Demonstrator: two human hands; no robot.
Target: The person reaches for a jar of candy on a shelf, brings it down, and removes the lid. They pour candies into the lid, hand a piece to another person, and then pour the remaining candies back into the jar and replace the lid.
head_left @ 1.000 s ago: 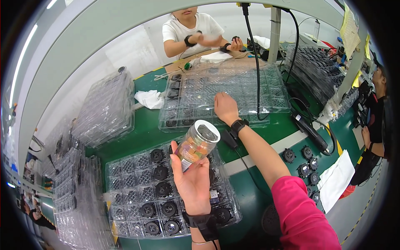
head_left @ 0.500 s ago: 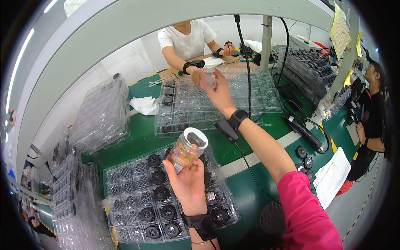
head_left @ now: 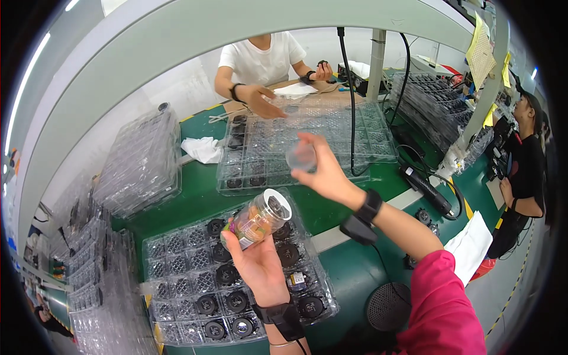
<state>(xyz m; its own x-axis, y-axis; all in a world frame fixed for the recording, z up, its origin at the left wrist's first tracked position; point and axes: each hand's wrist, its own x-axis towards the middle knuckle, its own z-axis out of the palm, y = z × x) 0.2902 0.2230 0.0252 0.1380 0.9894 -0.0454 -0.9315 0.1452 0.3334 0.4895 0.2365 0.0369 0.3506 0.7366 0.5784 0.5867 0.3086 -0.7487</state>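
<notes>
My left hand (head_left: 263, 275) is closed around a clear plastic jar (head_left: 255, 220) with a white rim, tilted to the upper right. Orange and other coloured pieces show through its wall. Ahead and to the right of the jar, my right hand (head_left: 328, 174) pinches a translucent round lid (head_left: 300, 157) between thumb and fingers, apart from the jar. Below both hands lies a clear compartment tray (head_left: 177, 296) with several round black parts (head_left: 238, 302). Across the bench, a co-worker's hand (head_left: 263, 102) reaches over another clear tray (head_left: 319, 133); their other hand (head_left: 322, 71) holds a small dark thing.
Stacks of clear trays (head_left: 139, 160) stand at the left. A white cloth (head_left: 202, 149) lies beyond, another (head_left: 470, 245) at the right. A black handheld tool (head_left: 427, 192) lies at the right, with cables hanging nearby. Another person (head_left: 523, 160) stands at the far right.
My right hand has drawn back toward me with the lid, away from the co-worker's hand, which has pulled back too. The jar in my left hand has dipped slightly and tilted more rightward.
</notes>
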